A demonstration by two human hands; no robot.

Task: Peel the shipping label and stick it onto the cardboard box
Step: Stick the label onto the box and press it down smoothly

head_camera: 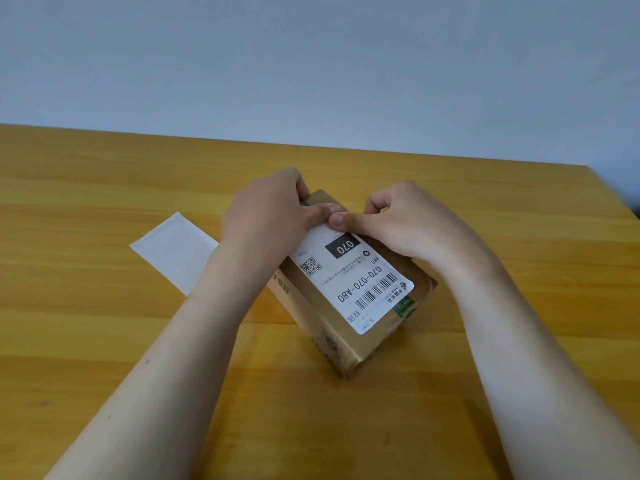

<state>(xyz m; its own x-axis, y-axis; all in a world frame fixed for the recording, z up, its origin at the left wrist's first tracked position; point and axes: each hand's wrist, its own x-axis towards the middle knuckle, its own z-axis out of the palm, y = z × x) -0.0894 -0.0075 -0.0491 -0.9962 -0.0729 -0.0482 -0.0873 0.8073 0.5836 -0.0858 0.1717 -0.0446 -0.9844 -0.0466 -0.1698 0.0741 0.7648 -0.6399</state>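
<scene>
Shipping label (349, 282) laid atop cardboard box (346, 355) on counter (104, 174), its edge under the grips pressed by both thumbs (341, 220), left grip (266, 216) wrapped round the box's end, right grip (398, 223) curled on nothing, backing sheet (173, 251) left of the left grip.

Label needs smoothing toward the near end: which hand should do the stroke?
Probably the right hand: its thumb presses the shipping label at its far edge, while the left hand grips the cardboard box, steadying it.
</scene>
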